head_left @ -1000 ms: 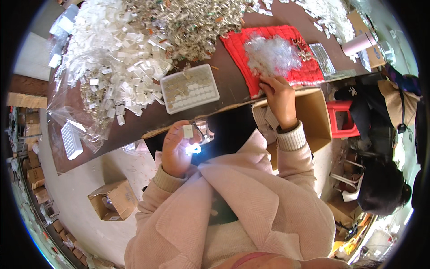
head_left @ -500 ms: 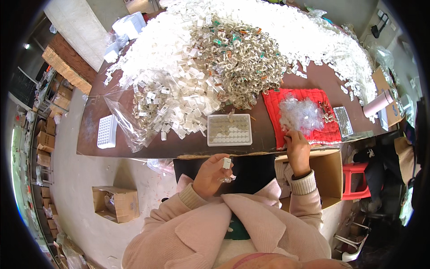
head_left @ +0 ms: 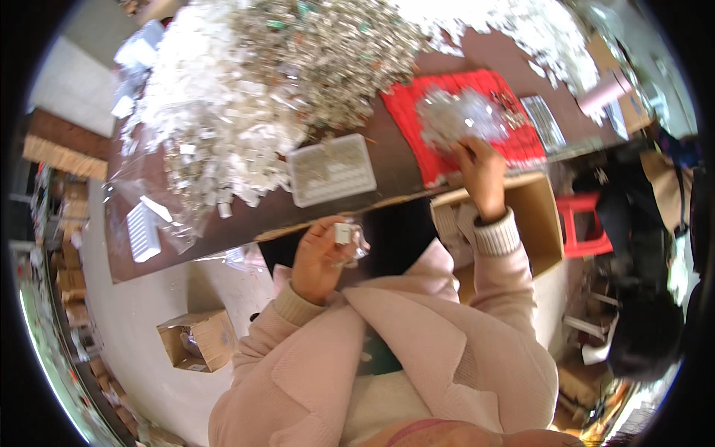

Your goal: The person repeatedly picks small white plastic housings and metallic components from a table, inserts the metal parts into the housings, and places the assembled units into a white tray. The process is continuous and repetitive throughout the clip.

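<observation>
One small white plastic part [head_left: 342,233] sits pinched in the fingertips of the left hand [head_left: 319,261], raised just below the brown table's [head_left: 402,167] near edge. Reaching forward, the right hand [head_left: 482,173] closes its fingers on a clear plastic bag heap [head_left: 456,117] on the red mat [head_left: 417,141], beside the white compartment tray [head_left: 332,169].

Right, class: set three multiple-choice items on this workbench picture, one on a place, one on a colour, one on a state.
1. Where does the right hand reach?
A. the clear heap on the mat
B. the cardboard box on the floor
C. the white tray

2. What colour is the mat?
A. blue
B. red
C. green

3. The left hand is:
A. open and bare
B. flat on the table
C. holding a small white piece

Answers: 1 A, the fingers touch the heap; 2 B, the mat is plainly red; 3 C, the fingertips pinch the piece.
</observation>
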Tool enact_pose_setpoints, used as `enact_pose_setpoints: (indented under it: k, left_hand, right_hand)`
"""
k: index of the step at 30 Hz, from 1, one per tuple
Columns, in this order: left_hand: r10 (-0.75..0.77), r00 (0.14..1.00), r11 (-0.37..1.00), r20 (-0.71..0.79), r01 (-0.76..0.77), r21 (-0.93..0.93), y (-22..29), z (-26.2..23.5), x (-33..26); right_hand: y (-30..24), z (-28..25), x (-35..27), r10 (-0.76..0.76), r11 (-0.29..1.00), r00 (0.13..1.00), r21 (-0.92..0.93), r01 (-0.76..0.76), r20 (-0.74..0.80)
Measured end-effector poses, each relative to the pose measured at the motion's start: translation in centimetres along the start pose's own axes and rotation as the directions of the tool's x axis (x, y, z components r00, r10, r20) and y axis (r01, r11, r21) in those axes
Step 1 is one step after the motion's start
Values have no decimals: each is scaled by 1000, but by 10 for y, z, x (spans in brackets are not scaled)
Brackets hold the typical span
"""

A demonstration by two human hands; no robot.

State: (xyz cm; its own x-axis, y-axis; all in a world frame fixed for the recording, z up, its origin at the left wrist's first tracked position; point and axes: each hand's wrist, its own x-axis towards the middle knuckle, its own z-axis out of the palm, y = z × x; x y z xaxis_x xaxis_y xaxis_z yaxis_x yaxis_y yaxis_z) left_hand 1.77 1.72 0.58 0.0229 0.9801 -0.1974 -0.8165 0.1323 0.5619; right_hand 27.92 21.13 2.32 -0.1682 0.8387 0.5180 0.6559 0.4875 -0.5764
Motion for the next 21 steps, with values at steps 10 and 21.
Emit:
enact_pose_setpoints:
  k: [10,21]
  left_hand:
    - [-12,1000,1000,28,12,14,-3,9,6]
    - [-37,995,997,96,43,-69,0,27,16]
  right_hand:
    - [2,-3,6,-11,976,1000,219,13,-10]
    - [-10,-7,8,242,581,937,735,-348,253]
